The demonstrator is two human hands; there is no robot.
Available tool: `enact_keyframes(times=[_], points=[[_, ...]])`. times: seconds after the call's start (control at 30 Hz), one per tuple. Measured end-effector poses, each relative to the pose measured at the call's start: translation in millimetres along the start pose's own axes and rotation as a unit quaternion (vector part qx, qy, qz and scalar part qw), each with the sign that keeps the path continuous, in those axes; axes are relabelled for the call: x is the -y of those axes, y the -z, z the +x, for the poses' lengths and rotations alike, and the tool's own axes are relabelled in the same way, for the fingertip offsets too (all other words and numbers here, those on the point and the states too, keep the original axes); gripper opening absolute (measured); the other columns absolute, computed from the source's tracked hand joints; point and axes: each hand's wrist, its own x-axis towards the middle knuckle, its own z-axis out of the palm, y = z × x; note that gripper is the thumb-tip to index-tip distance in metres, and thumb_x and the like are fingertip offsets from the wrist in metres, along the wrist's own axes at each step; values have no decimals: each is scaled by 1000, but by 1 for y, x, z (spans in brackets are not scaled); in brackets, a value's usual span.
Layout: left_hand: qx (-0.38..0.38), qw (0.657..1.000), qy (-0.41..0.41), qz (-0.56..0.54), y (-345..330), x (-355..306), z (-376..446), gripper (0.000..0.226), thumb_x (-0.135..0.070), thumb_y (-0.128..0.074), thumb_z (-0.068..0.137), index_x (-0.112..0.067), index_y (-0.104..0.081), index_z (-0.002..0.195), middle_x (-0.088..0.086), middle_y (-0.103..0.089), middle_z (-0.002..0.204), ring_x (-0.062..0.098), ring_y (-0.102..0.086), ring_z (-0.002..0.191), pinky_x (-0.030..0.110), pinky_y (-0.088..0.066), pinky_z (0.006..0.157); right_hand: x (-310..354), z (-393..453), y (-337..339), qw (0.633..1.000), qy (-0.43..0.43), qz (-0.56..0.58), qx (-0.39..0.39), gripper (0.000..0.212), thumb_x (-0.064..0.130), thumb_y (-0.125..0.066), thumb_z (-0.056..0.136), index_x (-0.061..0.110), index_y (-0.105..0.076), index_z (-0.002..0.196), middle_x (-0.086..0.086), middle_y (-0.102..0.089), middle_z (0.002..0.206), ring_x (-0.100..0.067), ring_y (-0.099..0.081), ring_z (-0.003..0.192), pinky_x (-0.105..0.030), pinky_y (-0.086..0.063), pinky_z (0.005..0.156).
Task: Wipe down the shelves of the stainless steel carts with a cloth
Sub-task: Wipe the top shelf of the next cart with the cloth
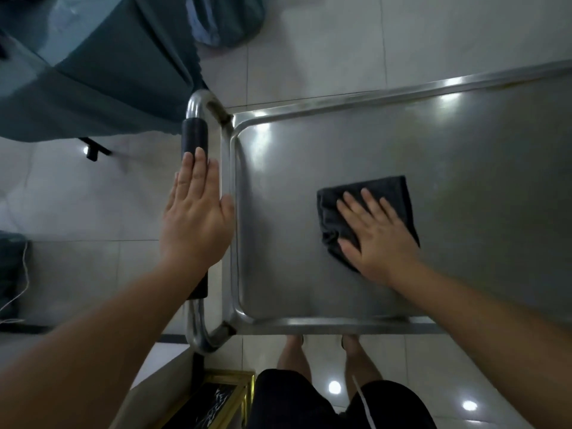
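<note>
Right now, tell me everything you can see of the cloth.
The cloth is dark grey, soft and towel-like, folded into a rough rectangle with bunched creases at its left edge. It lies flat on the cart's top shelf, left of the shelf's middle. The right hand presses it with spread, straight fingers, covering its near right corner.

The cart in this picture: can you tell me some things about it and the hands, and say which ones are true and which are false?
1. The right hand lies flat on a dark cloth. True.
2. The cloth is on the floor. False: it is on the cart's top shelf.
3. The left hand is over the cart's handle, fingers straight. True.
4. The left hand holds a spray bottle. False: it holds nothing.
5. The handle has a black grip. True.
</note>
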Motion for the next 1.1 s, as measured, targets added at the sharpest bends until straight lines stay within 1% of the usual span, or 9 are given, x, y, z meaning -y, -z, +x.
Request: enact_keyframes(times=[0.1, 0.17, 0.27, 0.43, 0.57, 0.67, 0.77, 0.9, 1.1], points=[[-2, 1000, 1, 3, -1, -1, 0, 66, -48, -16, 111, -20, -8, 170, -2, 9, 177, 5, 22, 158, 36, 7, 128, 4, -83, -36, 1000, 7, -4, -4, 77, 59, -36, 101, 24, -17, 167, 4, -11, 174, -23, -4, 161, -49, -11, 128], [-3, 1000, 1, 3, -2, -1, -2, 65, -48, -16, 111, -20, -9, 170, -2, 8, 178, 5, 21, 158, 39, 3, 129, 1, -121, -50, 1000, 19, -2, -2, 77, 58, -40, 101, 25, -16, 167, 5, -12, 174, -24, -9, 161, -51, -18, 126], [-3, 1000, -1, -1, -4, 0, -3, 65, -47, -18, 112, -19, -11, 169, -2, 8, 178, 6, 20, 159, 43, 1, 130, -16, -122, -49, 999, 48, -7, 8, 76, 59, -40, 100, 28, -18, 166, 7, -15, 173, -21, -10, 160, -50, -18, 125], [-5, 1000, 6, -6, -1, -4, -3, 65, -45, -21, 111, -17, -13, 169, -1, 7, 178, 5, 19, 159, 41, 3, 130, -59, -27, 2, 999, 25, -6, -22, 76, 59, -34, 95, 25, -35, 162, 4, -28, 170, -23, -18, 159, -46, -13, 128], [-8, 1000, 7, 2, 1, -7, -3, 65, -43, -23, 111, -15, -14, 169, 2, 5, 178, 8, 17, 160, 38, 5, 130, -92, 75, 50, 1000, -22, -8, -7, 82, 68, -12, 93, 31, -12, 167, 11, -5, 174, -17, 2, 160, -39, 4, 128], [-11, 1000, 14, 4, 2, -8, -3, 65, -42, -25, 111, -15, -15, 169, 1, 4, 178, 9, 15, 161, 38, 5, 130, -105, 137, 75, 999, -45, -11, -7, 83, 69, -9, 93, 32, -5, 167, 11, 4, 174, -18, 7, 160, -41, 5, 128], [-12, 1000, 14, -1, 2, -8, -1, 66, -44, -23, 110, -16, -15, 169, 1, 3, 178, 10, 14, 161, 40, 2, 131, -107, 159, 83, 998, -55, -6, -7, 82, 68, -9, 94, 32, -4, 167, 11, 7, 174, -20, 10, 160, -43, 5, 128], [-5, 1000, 19, -5, 1, -5, -2, 66, -46, -21, 110, -18, -13, 170, -2, 5, 178, 7, 16, 160, 43, 0, 131, -93, 122, 70, 998, -53, 3, -17, 85, 69, -8, 92, 29, -7, 167, 9, 1, 174, -21, 6, 160, -42, 4, 128], [-2, 1000, 15, -3, 1, -3, -1, 66, -49, -18, 110, -20, -10, 170, -5, 9, 177, 4, 20, 158, 42, 2, 129, -69, -32, 11, 999, -29, 22, -3, 77, 65, -22, 100, 26, -18, 166, 7, -8, 174, -21, 0, 161, -42, 2, 129]])
